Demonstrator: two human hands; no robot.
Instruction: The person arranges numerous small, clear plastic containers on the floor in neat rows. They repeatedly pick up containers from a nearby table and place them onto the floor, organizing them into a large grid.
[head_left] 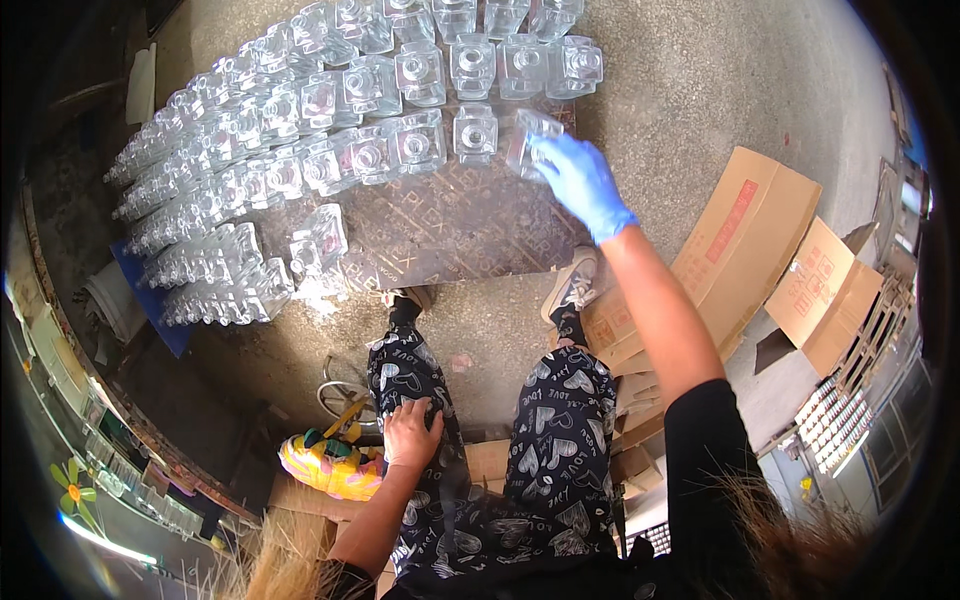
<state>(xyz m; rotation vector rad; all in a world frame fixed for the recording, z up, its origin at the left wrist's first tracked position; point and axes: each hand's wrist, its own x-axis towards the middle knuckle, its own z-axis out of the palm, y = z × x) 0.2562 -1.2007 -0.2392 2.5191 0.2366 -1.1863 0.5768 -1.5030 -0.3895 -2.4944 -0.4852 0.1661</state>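
Observation:
My right hand, in a blue glove, is closed on a clear glass bottle. The bottle is tilted and a little blurred, at the right end of the nearest long row. Just left of it stands another square glass bottle, with more bottles in rows beyond. My left hand is bare and lies on my left thigh, its fingers loosely spread over the patterned trousers. A separate glass bottle leans near the board's front edge, beside a shorter group of bottles at the left.
The bottles stand on a dark, worn board low over the speckled floor. Flattened cardboard lies to the right. A blue sheet edges the left side. A yellow and pink bundle sits beside my left leg.

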